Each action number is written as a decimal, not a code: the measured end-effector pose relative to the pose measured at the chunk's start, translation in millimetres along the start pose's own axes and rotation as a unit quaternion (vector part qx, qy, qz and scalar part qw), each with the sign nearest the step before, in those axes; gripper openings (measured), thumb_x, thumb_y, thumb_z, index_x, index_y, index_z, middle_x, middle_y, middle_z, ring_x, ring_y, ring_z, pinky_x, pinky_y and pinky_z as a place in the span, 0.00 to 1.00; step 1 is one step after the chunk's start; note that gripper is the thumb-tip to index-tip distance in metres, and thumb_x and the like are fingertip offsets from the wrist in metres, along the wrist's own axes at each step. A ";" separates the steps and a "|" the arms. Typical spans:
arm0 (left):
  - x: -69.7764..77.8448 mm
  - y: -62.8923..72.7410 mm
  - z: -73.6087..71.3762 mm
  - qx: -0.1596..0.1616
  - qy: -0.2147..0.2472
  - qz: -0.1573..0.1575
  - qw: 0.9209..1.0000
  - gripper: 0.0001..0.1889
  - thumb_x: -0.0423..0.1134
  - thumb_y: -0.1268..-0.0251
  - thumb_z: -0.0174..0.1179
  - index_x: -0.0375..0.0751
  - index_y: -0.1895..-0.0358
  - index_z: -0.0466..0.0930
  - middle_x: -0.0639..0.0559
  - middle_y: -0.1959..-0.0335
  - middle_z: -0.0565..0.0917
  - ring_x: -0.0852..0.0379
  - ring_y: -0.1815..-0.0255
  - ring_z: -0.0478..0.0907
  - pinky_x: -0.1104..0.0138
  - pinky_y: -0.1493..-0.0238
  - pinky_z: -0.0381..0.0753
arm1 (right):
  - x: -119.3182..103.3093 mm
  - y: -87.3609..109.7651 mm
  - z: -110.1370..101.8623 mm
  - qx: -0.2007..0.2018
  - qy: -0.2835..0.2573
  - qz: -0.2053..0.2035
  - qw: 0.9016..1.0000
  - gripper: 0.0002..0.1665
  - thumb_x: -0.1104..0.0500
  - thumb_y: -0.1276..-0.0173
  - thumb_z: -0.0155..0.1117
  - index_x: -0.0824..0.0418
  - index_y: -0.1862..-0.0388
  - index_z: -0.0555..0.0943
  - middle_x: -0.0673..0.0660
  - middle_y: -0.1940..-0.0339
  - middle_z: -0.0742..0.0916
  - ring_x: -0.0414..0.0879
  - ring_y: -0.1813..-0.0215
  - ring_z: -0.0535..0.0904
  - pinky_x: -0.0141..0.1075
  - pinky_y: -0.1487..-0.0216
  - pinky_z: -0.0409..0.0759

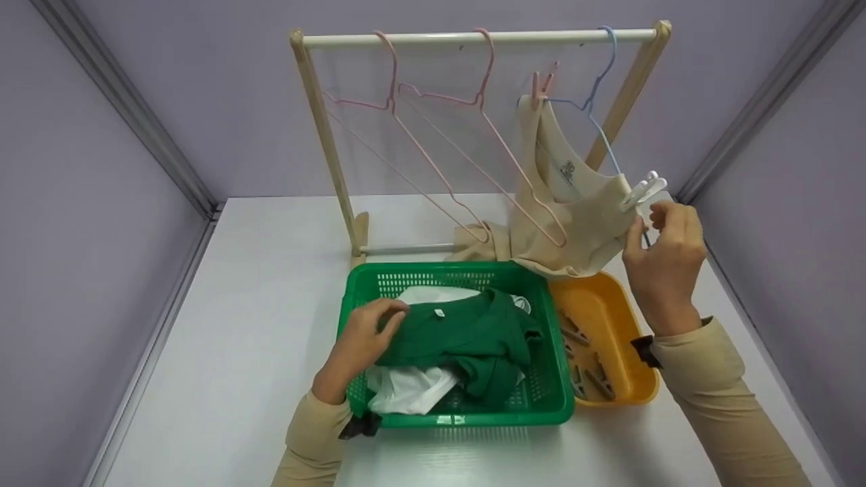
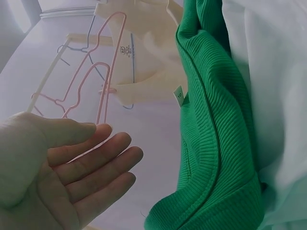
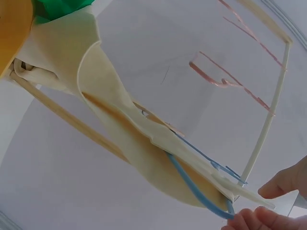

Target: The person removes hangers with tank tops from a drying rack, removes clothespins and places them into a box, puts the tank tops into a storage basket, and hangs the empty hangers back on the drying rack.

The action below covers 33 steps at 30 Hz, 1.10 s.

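My left hand (image 1: 362,338) hovers over the left side of the green basket (image 1: 352,291), beside a green garment (image 1: 453,331) with a small white tag. In the left wrist view its fingers are loosely extended and hold nothing. At the right, a beige tank top (image 1: 575,223) hangs on a blue hanger (image 1: 599,128). A pink clothespin (image 1: 540,88) clips its far strap and a white clothespin (image 1: 644,189) its near one. My right hand (image 1: 670,250) is just below the white clothespin, thumb and fingers apart around the hanger's end; the fingertips appear to touch the hanger.
Two pink hangers (image 1: 484,88) hang bare from the white rod (image 1: 433,39) of a wooden-sided rack (image 1: 328,149). White cloth (image 1: 413,391) lies under the green garment. An orange bin (image 1: 629,338) holding several clothespins (image 1: 599,382) stands right of the basket.
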State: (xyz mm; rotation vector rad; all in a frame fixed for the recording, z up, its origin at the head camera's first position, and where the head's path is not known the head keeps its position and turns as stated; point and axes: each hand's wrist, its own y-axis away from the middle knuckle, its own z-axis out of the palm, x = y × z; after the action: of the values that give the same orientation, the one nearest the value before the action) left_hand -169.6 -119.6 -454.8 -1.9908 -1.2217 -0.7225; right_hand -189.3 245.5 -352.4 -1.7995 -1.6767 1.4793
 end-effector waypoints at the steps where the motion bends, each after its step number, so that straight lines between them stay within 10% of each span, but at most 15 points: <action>1: -0.2 0.1 0.0 -0.001 0.001 0.001 1.000 0.09 0.35 0.29 0.55 0.34 0.53 0.81 0.44 0.56 0.86 0.50 0.52 0.83 0.57 0.48 0.82 | 0.9 -0.4 1.5 -0.009 0.006 0.007 1.000 0.12 0.67 0.34 0.57 0.78 0.59 0.75 0.75 0.65 0.79 0.65 0.60 0.75 0.48 0.59 0.73; 10: -1.0 2.6 0.1 -0.005 0.000 -0.006 1.000 0.10 0.34 0.29 0.55 0.34 0.53 0.81 0.43 0.55 0.85 0.49 0.52 0.84 0.56 0.48 0.82 | 7.1 -2.5 13.4 -0.072 0.046 0.053 0.995 0.16 0.66 0.27 0.50 0.81 0.55 0.77 0.78 0.60 0.82 0.73 0.58 0.78 0.61 0.54 0.76; 33: 3.6 -0.4 6.9 -0.011 -0.004 0.001 1.000 0.10 0.34 0.29 0.55 0.34 0.53 0.81 0.43 0.55 0.86 0.50 0.52 0.84 0.57 0.49 0.83 | 33.7 -11.3 25.3 -0.011 0.000 0.114 0.993 0.17 0.63 0.25 0.47 0.78 0.57 0.77 0.77 0.62 0.83 0.73 0.56 0.79 0.60 0.53 0.72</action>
State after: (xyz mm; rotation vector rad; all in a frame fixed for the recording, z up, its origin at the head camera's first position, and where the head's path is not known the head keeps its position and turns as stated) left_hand -167.7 -112.2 -456.2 -2.0134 -1.2216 -0.7300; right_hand -222.3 267.0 -371.2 -2.0621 -1.5336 1.5533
